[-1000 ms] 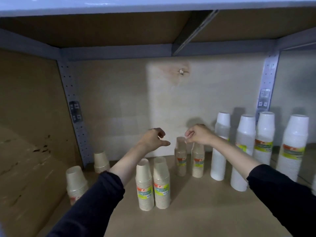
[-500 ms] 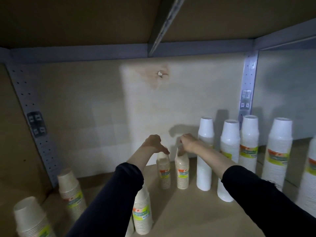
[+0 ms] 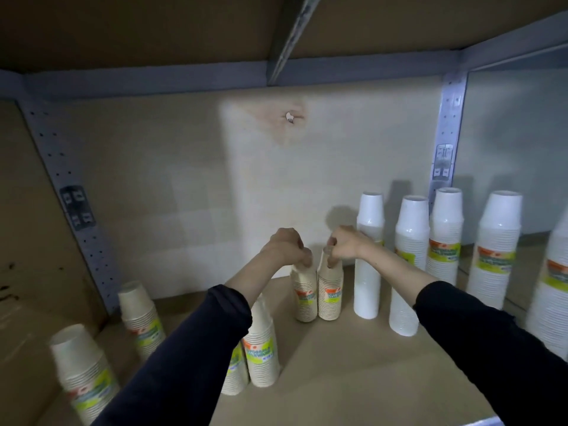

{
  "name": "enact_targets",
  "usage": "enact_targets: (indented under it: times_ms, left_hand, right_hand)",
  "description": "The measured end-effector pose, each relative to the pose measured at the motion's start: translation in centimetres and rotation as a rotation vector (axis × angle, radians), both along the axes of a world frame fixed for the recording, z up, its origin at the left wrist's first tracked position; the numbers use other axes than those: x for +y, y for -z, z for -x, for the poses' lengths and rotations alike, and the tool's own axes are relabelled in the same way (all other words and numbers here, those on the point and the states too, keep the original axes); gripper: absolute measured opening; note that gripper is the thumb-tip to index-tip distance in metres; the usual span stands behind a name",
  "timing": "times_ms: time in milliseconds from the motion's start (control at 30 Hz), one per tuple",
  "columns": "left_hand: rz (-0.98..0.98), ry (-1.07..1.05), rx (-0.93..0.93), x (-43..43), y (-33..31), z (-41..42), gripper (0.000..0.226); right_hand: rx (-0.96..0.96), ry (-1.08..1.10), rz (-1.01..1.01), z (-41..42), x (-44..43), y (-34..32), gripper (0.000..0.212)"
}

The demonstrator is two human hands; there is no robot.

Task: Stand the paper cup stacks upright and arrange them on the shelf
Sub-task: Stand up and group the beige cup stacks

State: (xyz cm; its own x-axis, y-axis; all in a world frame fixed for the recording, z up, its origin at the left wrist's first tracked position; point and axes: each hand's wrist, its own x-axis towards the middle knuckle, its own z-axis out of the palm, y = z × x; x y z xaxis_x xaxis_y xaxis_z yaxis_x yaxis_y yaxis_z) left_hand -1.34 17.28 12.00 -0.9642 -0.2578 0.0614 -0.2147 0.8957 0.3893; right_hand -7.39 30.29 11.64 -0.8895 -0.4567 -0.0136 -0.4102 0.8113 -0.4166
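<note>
Two beige paper cup stacks stand upright side by side at the back of the shelf [image 3: 353, 373]. My left hand [image 3: 287, 245] grips the top of the left stack [image 3: 304, 298]. My right hand [image 3: 345, 245] pinches the top of the right stack [image 3: 330, 295]. Two more beige stacks [image 3: 261, 348] stand nearer, partly hidden by my left sleeve. Another two beige stacks stand at the left, one at the back [image 3: 141, 318] and one at the front [image 3: 83, 370].
Several tall white cup stacks [image 3: 368, 262] line up to the right of my hands, the last one [image 3: 553, 302] at the frame's edge. A perforated metal upright [image 3: 73, 207] stands at back left, another [image 3: 445, 130] at back right. The upper shelf hangs low overhead.
Both hands came down from above the two back beige stacks onto their tops and now hold them. The view moved in closer and shifted right.
</note>
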Motion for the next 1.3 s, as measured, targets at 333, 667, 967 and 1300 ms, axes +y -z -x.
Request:
enact_targets:
  times_ms: [333,667,967,1300]
  left_hand:
    - [-0.033,0.066,0.094,2.6,-0.4,-7.1,0.038]
    - [0.026,0.038,0.109,2.6,0.4,-15.7,0.036]
    - [0.085,-0.104,0.120,-1.7,0.3,-21.1,0.038]
    - [0.023,-0.158,0.093,-4.3,1.6,-21.5,0.042]
  right_hand:
    - [0.009,-0.056,-0.050,-6.4,3.7,-2.2,0.038]
    - [0.009,-0.204,-0.040,-12.3,3.5,-2.2,0.023]
    - [-0.010,-0.302,0.034,-16.0,-2.0,-1.5,0.041]
    - [0.018,-0.274,0.036,-17.0,-5.7,0.3,0.045]
